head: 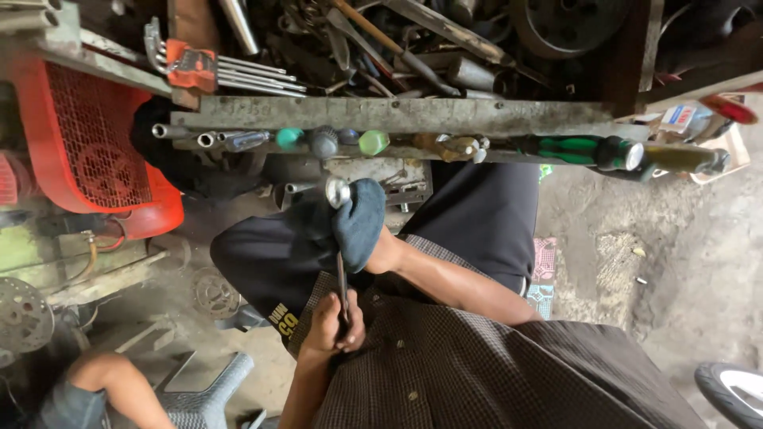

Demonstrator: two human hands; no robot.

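Valve stem (342,278) sits gripped in left hand (334,326) fingers (354,327), cloth-wrapped right hand (362,226) at its head.

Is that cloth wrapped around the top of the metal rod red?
No, the cloth in the right hand is dark blue, covering the rod just under its shiny head.

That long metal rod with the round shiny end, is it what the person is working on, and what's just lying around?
In hand:
- metal rod, gripped low by the left hand
- dark blue cloth, held by the right hand around the rod's top

Lying about:
- hex key set
- screwdrivers in the rack
- red plastic crate
- sprocket
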